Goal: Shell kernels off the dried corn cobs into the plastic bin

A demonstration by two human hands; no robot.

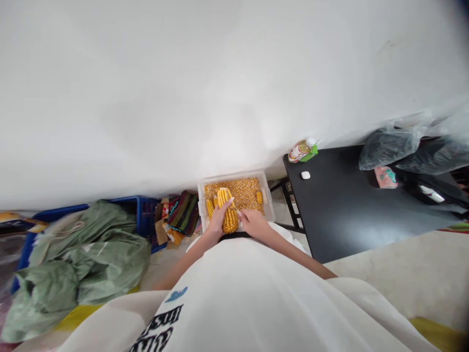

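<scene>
An ear of corn [230, 220] with yellow kernels is gripped in my left hand [217, 218], tilted over a clear plastic bin [269, 200]. My right hand [252, 221] is closed close against the right side of the ear. Something thin and small shows at its fingertips, too small to name. Loose corn kernels [246, 188] cover much of the bin's bottom. Another ear of corn [210, 207] lies at the bin's left, partly behind my left hand, and a short piece of corn cob [259, 197] rests at the right.
A black table [340, 210] stands at the right, bearing a bottle [301, 150], a white case [305, 175], a tissue pack [386, 177] and plastic bags [390, 146]. On the left is a blue crate [144, 215] with green cloth [106, 259]. A white wall [183, 98] rises behind.
</scene>
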